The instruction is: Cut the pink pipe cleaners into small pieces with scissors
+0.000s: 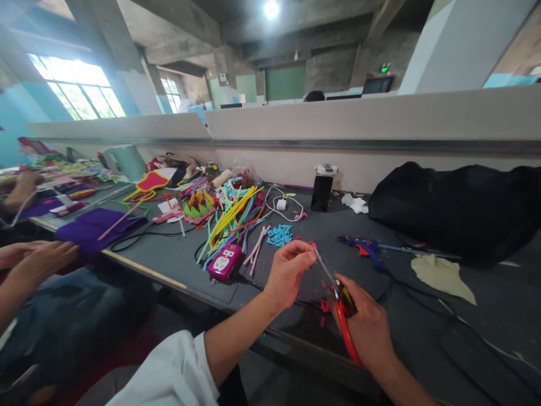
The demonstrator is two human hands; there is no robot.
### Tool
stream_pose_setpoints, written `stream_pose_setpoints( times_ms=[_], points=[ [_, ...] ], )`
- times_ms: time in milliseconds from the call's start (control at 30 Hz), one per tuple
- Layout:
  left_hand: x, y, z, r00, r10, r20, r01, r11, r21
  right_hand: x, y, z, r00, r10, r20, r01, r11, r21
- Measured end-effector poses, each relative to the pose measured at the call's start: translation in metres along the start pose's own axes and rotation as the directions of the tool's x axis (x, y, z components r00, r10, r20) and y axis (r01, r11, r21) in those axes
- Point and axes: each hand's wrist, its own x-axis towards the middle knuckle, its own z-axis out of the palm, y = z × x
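My left hand (291,273) is closed in a pinch on a small pink piece (313,245), whose tip shows just past the fingertips. My right hand (366,324) is wrapped round red-handled scissors (344,327). Their blades point up and left, reaching close to the left fingertips; whether they touch the pink piece I cannot tell. Below the hands, pink scraps (324,307) are scattered along the table edge. A pile of short blue pieces (279,235) lies just beyond my left hand, beside several pale pink strips (256,251).
A purple power socket (225,263) sits before a heap of coloured pipe cleaners (236,217). To the right lie a blue glue gun (372,252), a cream cloth scrap (443,276) and a black bag (456,208). A black tumbler (324,189) stands behind. Another person's hands (46,259) rest near purple felt (99,228).
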Motion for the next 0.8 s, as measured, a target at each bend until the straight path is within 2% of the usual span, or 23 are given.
stream_pose_setpoints(
  times_ms=[600,800],
  points=[
    [0.0005,0.0017,0.0008,1.0,0.03,0.001,-0.03,0.999,-0.013,-0.0028,0.0063,0.0034,0.993,-0.108,-0.047,0.108,0.994,-0.014],
    [0.0004,0.0028,0.0014,0.999,0.04,0.001,-0.04,0.999,-0.013,-0.0015,0.0059,0.0023,0.993,-0.107,-0.049,0.108,0.994,0.012]
  ],
)
